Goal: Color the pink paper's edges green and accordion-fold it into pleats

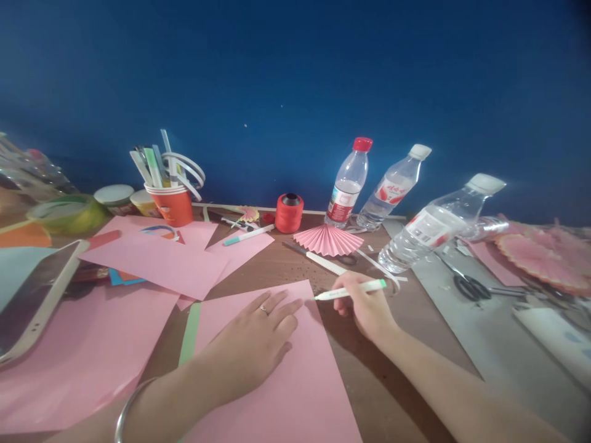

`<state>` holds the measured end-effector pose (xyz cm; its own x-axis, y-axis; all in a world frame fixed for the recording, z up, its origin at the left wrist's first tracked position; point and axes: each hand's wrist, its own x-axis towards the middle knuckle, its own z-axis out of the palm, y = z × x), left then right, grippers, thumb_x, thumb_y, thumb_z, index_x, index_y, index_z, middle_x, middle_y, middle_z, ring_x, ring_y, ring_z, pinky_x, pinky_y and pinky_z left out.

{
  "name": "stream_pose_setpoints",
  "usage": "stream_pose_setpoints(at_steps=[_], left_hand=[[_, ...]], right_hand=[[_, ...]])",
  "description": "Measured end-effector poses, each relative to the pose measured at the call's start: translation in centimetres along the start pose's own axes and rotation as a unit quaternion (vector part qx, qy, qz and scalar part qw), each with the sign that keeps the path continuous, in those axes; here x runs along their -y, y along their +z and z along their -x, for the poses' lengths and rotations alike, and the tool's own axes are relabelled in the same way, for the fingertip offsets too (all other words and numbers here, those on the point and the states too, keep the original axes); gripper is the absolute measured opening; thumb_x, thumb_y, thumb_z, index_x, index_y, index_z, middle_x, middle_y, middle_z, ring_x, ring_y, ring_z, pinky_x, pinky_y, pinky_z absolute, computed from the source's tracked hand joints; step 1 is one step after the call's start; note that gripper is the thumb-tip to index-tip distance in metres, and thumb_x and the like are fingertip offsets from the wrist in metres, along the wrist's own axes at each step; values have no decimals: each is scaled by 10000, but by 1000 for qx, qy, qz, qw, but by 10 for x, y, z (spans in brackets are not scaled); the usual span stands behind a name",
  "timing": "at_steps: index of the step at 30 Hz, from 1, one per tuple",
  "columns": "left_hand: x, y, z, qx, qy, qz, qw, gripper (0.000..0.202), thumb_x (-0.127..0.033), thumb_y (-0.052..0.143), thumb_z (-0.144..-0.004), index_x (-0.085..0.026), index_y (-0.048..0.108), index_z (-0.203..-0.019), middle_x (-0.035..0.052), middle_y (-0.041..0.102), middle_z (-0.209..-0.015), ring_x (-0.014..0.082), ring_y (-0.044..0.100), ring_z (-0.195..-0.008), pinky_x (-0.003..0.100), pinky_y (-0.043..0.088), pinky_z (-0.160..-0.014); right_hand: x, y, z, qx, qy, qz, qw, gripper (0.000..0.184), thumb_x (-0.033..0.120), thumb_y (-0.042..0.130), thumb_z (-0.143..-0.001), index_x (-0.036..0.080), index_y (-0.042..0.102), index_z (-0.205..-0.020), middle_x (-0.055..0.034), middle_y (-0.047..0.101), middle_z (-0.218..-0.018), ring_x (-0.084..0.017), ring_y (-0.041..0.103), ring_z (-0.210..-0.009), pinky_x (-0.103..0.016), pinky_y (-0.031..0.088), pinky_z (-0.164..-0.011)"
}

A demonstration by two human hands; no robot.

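Note:
A pink paper sheet [318, 381] lies on the brown table, with a green strip [189, 332] showing along its left side. My left hand [263, 332] rests flat on this sheet, fingers stretched toward its far right corner; a ring and a bangle are on it. In my right hand [364, 307] is a white marker with a green end [341, 291], held between thumb and fingers. The marker's tip is at the sheet's right edge near the far corner; whether it touches cannot be seen. Just beyond are a pleated pink paper fan [327, 239] and a white strip [325, 263].
Water bottles [348, 184] stand at the back right, near a red thread spool [289, 213]. A red paper cup [170, 206] holds several pens. Leftward are more pink sheets [170, 261] and a phone or tablet [41, 295]. Scissors [471, 287] lie on a grey board [438, 295].

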<state>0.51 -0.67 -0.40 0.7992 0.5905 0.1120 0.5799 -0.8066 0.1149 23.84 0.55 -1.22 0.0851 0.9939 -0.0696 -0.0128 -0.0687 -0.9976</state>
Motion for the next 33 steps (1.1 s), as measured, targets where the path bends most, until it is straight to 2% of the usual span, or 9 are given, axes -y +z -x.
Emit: stream_pose_setpoints(at_steps=[2,4,8,15,23,33], left_hand=[[0,-1,0,2,2,-2,1000,234,-253,445,-909,-211,516,-1128,26,441,-1401,261,366,-1303,453,285,-1094],[0,-2,0,3,4,-5,1000,244,-254,445,-907,-203,518,-1134,33,427,-1412,265,363,-1304,451,284,-1094],[0,-3,-1,3,0,-1,1000,255,-263,433,-909,-199,519,-1140,27,371,-1451,264,328,-1322,445,279,-1097],[0,-6,-1,3,-4,16,1000,265,-238,437,-897,-197,521,-1146,31,380,-1444,256,318,-1323,444,285,-1091],[0,-6,-1,-1,-3,16,1000,355,-232,447,-889,-199,461,-1242,38,396,-1433,250,326,-1319,429,269,-1099],[0,-6,-1,-5,-1,19,1000,295,-268,440,-908,-209,502,-1190,28,403,-1430,244,329,-1319,424,271,-1100]], right_hand=[[3,1,3,11,7,54,998,177,315,627,-735,168,597,-641,-3,634,-530,-117,567,-461,-210,458,-451],[6,3,5,7,19,89,996,182,293,639,-709,175,566,-591,-4,645,-540,-129,595,-492,-222,484,-488],[10,4,5,10,51,125,991,274,311,610,-703,192,476,-495,0,617,-466,-130,566,-421,-226,454,-428],[9,4,5,19,36,137,990,256,336,596,-709,193,503,-519,-19,657,-516,-143,592,-453,-240,477,-458],[11,4,6,25,53,153,987,246,302,577,-673,198,479,-472,0,605,-447,-127,548,-409,-218,432,-407],[10,1,6,55,31,157,986,247,225,536,-658,201,428,-437,26,535,-400,-111,489,-403,-212,355,-418]])
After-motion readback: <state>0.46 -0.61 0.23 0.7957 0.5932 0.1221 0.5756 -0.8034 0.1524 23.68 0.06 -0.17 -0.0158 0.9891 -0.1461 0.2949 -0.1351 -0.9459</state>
